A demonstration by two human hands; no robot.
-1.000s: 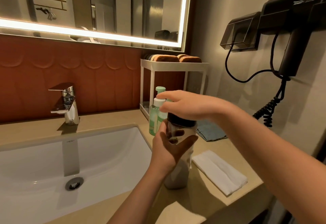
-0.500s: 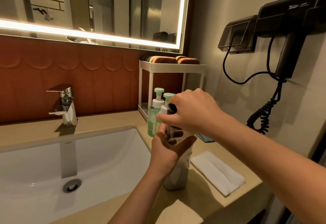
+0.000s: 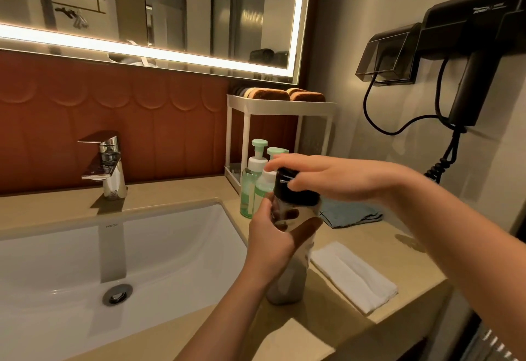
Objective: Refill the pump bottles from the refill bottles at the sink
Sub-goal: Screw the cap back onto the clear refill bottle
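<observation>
Chrome faucet (image 3: pixel 105 164) is mounted on beige counter (image 3: pixel 176 190). Folded white towel (image 3: pixel 353 275) is laid near blue cloth (image 3: pixel 353 214). Black hair dryer (image 3: pixel 469 36) is wall-hung. Brown items, possibly sponges (image 3: pixel 270 94), are stacked on white rack (image 3: pixel 279 107).

2 slim bare forearms, uncovered as far as can be seen, ending in a bare left hand (image 3: pixel 271 242) and a bare right hand (image 3: pixel 336 181) with slender fingers.

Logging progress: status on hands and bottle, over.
Left hand grips bottle. Right hand pinches its black cap, still on. Pump bottles stand behind. Nothing in the way.
</observation>
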